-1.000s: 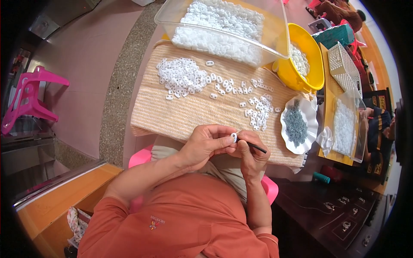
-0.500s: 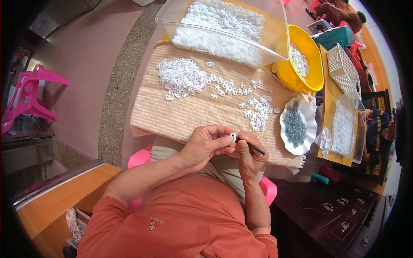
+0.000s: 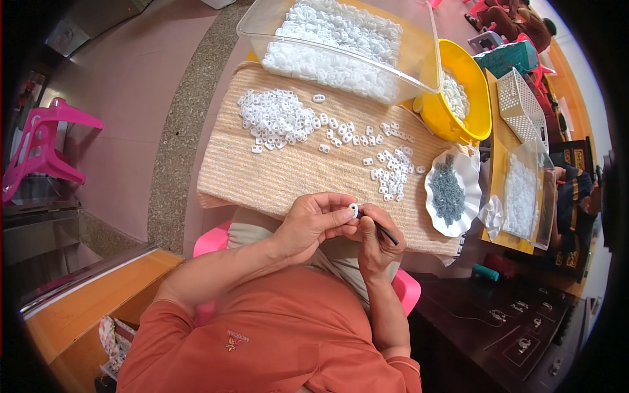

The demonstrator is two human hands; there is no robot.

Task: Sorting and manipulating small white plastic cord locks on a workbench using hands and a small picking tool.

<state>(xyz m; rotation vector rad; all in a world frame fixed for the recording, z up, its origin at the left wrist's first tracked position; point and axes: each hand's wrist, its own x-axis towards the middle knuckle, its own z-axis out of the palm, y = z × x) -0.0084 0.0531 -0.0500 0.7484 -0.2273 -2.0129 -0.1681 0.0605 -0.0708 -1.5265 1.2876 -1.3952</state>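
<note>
Both of the person's hands meet at the near edge of a beige striped cloth [image 3: 262, 175], above the lap. The left hand [image 3: 320, 219] pinches a small white piece [image 3: 354, 209], its thumb and fingers clamped on it so that a dark hole faces up. The right hand [image 3: 378, 237] has its fingers closed around a thin black tool [image 3: 386, 234], whose outer end slants down to the right; its other end points toward the white piece, though the fingers cover the tip and I cannot tell whether it touches or enters the hole.

On the cloth, a heap of white two-holed pieces [image 3: 275, 119] lies at the left, and a smaller cluster of similar pieces [image 3: 393, 173] lies toward the right, with a loose scatter between them. Just beside the cluster, at the cloth's right edge, a white wavy-rimmed dish [image 3: 452, 228] holds a mound of small grey parts [image 3: 448, 195]. At the far side stands a clear plastic bin [image 3: 419, 73] with a thick layer of white parts [image 3: 334, 52] inside. Next to its right corner, a yellow bucket [image 3: 481, 101] contains more white items [image 3: 453, 98].
</note>
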